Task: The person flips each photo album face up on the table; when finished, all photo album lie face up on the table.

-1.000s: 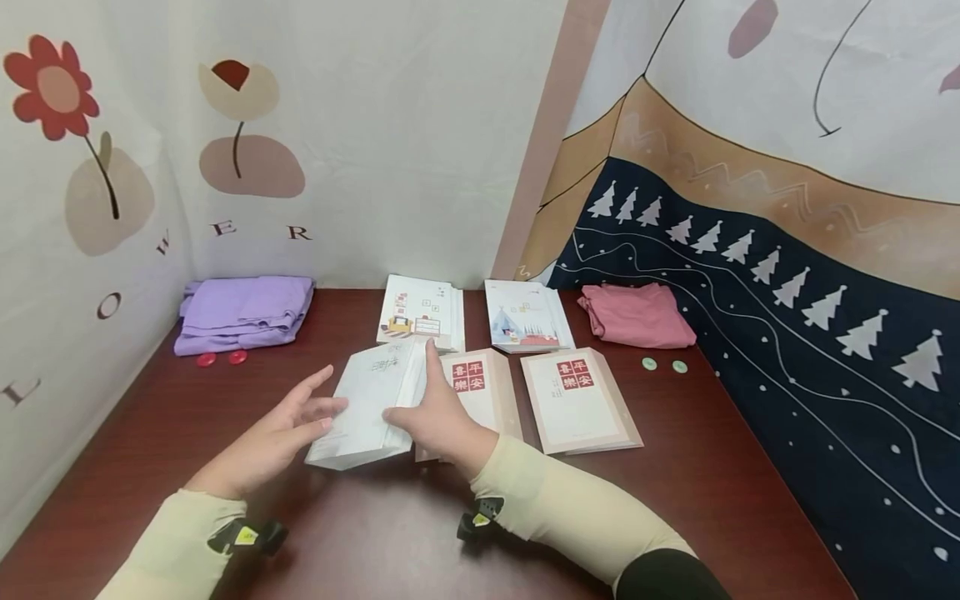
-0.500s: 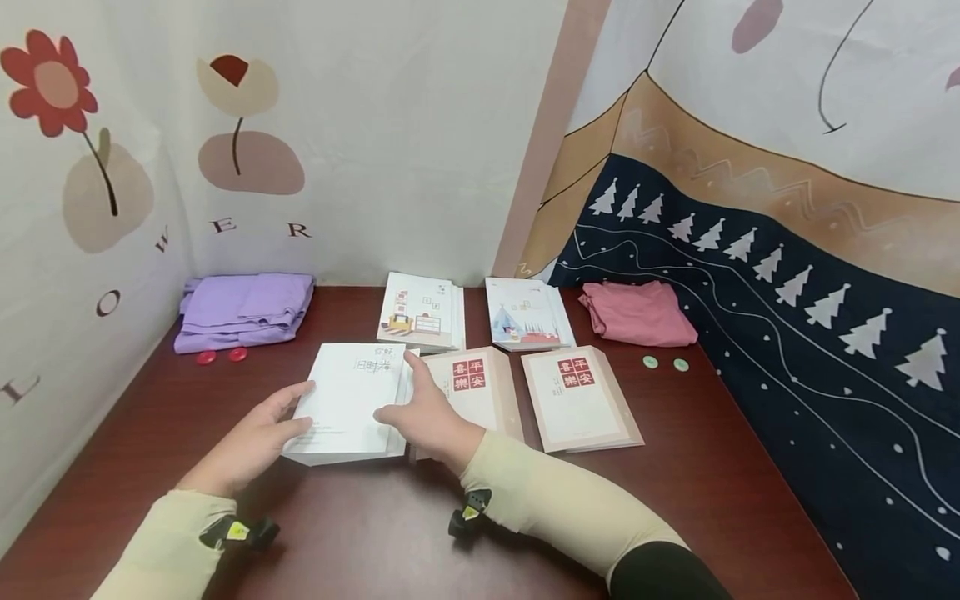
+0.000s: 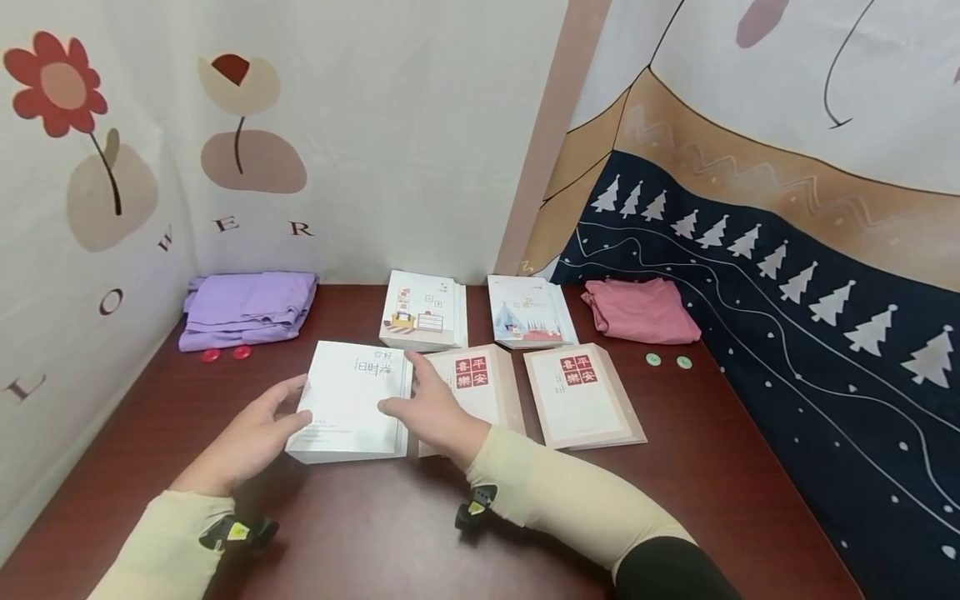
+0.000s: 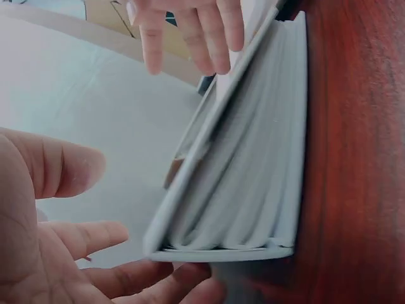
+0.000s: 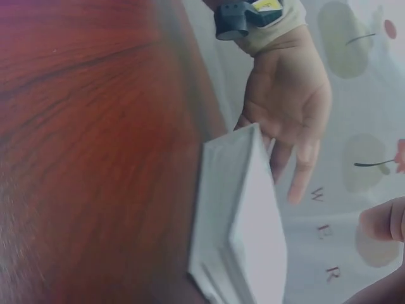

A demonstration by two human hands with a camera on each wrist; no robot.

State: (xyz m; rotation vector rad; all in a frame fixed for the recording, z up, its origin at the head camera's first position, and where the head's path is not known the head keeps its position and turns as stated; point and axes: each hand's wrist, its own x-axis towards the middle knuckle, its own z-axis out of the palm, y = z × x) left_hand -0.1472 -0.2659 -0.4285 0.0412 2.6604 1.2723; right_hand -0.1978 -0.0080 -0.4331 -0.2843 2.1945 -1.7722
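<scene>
A thick white book [image 3: 348,404] with dark characters on its cover lies face up on the brown table. My left hand [image 3: 258,433] is at its left side, the thumb just over the cover's edge. In the left wrist view, that hand's relaxed fingers [image 4: 136,275] lie along the book's spine, and loosely spread page edges [image 4: 253,158] show. My right hand [image 3: 438,412] is at the opposite side, fingers extended along the edge and thumb above the cover. Close on its right are two beige-bordered books [image 3: 487,412] with red character squares, the nearer partly covered by my right hand.
Two illustrated white books [image 3: 423,312] lie at the back. A folded purple cloth [image 3: 247,308] is at back left, near red buttons [image 3: 242,352]. A folded pink cloth [image 3: 641,311] is at back right, near green buttons [image 3: 653,360]. Printed curtains [image 3: 405,142] border the table [image 3: 360,525].
The white book was tilted between my hands and has come down flat, slightly to the left. Both hands moved with it and have loosened around its sides. The other books stayed put.
</scene>
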